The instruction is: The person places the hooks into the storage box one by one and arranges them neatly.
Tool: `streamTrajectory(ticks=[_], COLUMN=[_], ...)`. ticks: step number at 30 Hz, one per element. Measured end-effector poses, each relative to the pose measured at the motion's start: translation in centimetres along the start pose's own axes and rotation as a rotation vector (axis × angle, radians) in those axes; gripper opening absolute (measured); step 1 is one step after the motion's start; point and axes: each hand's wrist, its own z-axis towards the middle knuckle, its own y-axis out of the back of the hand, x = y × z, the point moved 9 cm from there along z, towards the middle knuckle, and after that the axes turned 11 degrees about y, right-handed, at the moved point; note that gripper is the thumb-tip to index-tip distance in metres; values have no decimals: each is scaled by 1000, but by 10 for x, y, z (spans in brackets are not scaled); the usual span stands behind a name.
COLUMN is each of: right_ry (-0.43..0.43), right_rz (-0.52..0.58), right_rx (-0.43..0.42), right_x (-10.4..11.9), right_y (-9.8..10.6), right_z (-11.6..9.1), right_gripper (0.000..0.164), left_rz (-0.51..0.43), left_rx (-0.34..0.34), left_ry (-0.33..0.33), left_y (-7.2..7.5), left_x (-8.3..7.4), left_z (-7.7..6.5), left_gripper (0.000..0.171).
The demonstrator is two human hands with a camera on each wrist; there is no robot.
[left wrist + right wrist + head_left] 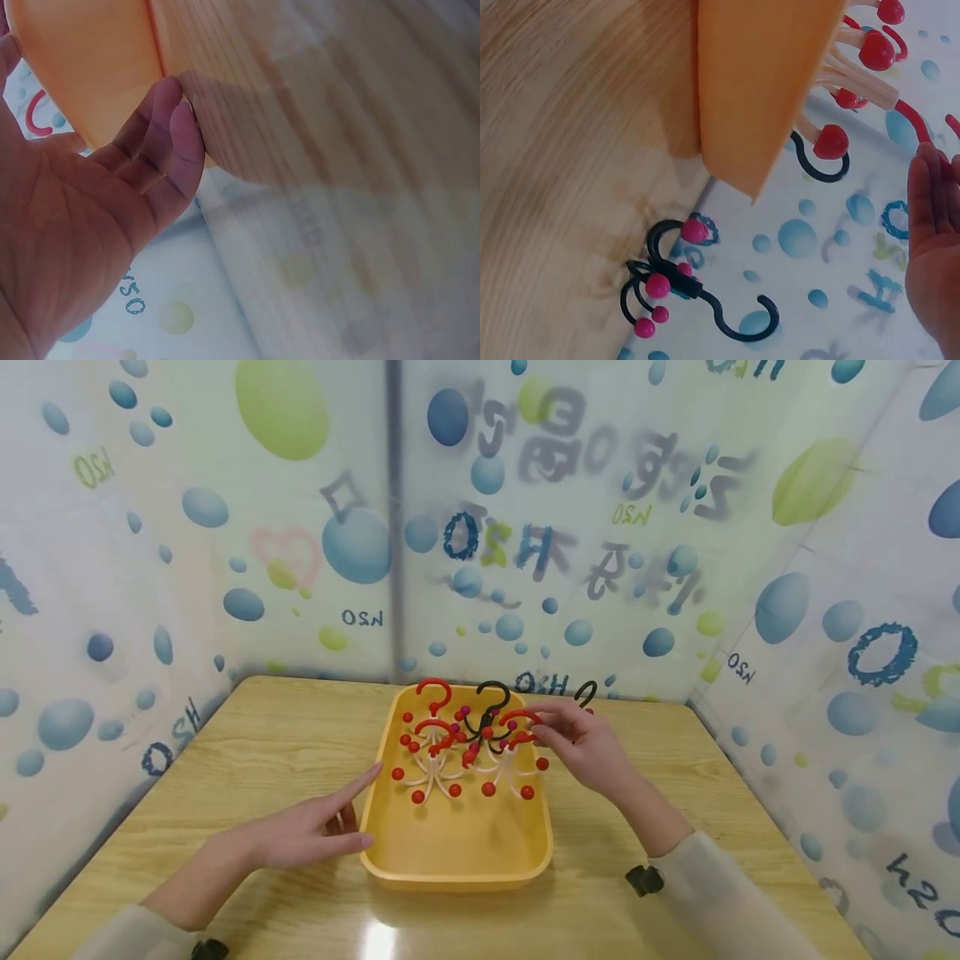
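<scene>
A yellow tray (459, 847) holds several claw hangers: white ones with red hooks and red ball tips, and a black one (485, 720) with pink ball tips. Over the tray's right side my right hand (581, 745) pinches the red hook of a white claw hanger (508, 764). The right wrist view shows that red hook (910, 118) at the fingertips. My left hand (300, 835) touches the tray's left rim with index finger and thumb extended. Its other fingers bend loosely beside the tray's outer wall (112, 67).
Another black claw hanger (676, 277) with pink tips lies on the wooden table, right of the tray and partly hidden by my right hand in the head view. Patterned curtains (480, 635) enclose the table (300, 735) at the back and sides.
</scene>
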Motion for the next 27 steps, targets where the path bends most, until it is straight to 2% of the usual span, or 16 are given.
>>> streamTrajectory(ticks=[4,12,17,27], right_ry=[-47,-39,-73,-110], right_rz=[19,9,-18,-27], right_rx=[13,13,29,76], right_x=[-10,-18,-25,-39], right_y=[-13,-26,-32,-45], right_z=[3,10,11,10], right_gripper=[30,30,28,27], left_rz=[-2,5,1,-9], left_rx=[-2,-10,-9,0], left_ry=[-21,-35,-41,-12], left_y=[0,1,1,0], left_x=[-2,-2,-2,0], left_z=[0,0,0,0], left_gripper=[95,94,95,95])
